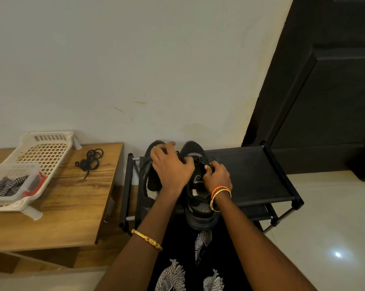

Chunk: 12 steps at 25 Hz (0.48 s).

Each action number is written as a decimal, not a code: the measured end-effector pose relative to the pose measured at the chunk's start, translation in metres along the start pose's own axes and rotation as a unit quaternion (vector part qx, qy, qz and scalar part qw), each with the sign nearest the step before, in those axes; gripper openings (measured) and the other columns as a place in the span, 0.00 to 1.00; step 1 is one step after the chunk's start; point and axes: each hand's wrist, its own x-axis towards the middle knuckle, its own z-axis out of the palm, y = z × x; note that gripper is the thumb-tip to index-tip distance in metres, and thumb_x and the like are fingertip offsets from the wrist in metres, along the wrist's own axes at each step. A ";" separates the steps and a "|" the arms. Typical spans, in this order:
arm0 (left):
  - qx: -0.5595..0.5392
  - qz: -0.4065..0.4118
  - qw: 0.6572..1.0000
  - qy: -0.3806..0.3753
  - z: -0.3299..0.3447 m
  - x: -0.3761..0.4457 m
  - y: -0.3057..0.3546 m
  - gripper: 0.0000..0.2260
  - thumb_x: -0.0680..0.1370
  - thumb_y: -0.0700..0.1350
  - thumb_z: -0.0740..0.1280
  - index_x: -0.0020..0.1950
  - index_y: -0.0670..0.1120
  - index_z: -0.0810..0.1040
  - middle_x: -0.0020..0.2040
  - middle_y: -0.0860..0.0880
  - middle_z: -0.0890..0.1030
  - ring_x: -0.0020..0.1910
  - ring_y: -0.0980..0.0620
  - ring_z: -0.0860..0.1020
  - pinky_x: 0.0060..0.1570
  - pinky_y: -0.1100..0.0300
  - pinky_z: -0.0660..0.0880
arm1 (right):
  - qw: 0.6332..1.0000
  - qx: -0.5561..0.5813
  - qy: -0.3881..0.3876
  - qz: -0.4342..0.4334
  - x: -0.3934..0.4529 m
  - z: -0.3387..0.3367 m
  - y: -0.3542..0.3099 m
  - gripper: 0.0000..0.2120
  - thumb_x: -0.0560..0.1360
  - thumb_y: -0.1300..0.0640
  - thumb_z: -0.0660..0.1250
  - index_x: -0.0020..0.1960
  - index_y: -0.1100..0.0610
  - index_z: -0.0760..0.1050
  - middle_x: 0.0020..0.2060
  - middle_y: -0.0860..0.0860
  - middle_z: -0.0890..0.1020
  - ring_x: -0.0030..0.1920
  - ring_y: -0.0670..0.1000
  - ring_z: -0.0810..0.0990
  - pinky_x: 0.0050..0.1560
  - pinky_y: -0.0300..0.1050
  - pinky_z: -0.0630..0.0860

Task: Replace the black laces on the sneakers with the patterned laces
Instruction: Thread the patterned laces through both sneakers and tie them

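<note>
While your right hand (216, 177) pinches the black lace (204, 163) at frame centre, keep your left hand (171, 166) pressing the right sneaker (195, 152) steady, fingers curled over it, and draw slowly.

L hand (171, 166) covers sneakers' (195, 152) laces, container (33, 175) cropped

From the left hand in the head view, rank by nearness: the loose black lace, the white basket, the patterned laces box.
1. Loose black lace, on the wooden table, nearest the left hand.
2. White basket, behind it by the wall.
3. Patterned laces box, far left.
</note>
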 end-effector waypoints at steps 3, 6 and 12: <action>0.082 0.062 0.990 -0.092 0.012 -0.023 -0.001 0.21 0.70 0.54 0.62 0.60 0.45 0.74 0.64 0.45 0.67 0.70 0.43 0.60 0.68 0.49 0.56 | 1.000 -0.007 -0.010 -0.007 0.001 0.000 0.000 0.08 0.80 0.55 0.58 0.51 0.57 0.74 0.48 0.55 0.76 0.48 0.54 0.75 0.42 0.48 0.74; 0.103 0.038 0.986 -0.124 0.026 -0.033 -0.001 0.17 0.77 0.51 0.62 0.62 0.44 0.74 0.62 0.44 0.71 0.63 0.46 0.67 0.60 0.52 0.67 | 1.000 -0.013 -0.015 -0.016 0.002 0.000 0.001 0.08 0.80 0.55 0.58 0.50 0.57 0.74 0.48 0.55 0.76 0.48 0.55 0.75 0.43 0.49 0.75; 0.057 -0.045 0.981 -0.180 0.033 -0.027 -0.006 0.16 0.81 0.44 0.60 0.69 0.47 0.71 0.61 0.44 0.71 0.54 0.44 0.77 0.50 0.55 0.74 | 0.999 -0.003 -0.016 -0.041 0.004 0.000 0.001 0.07 0.78 0.56 0.61 0.53 0.55 0.75 0.50 0.55 0.75 0.50 0.55 0.76 0.45 0.48 0.75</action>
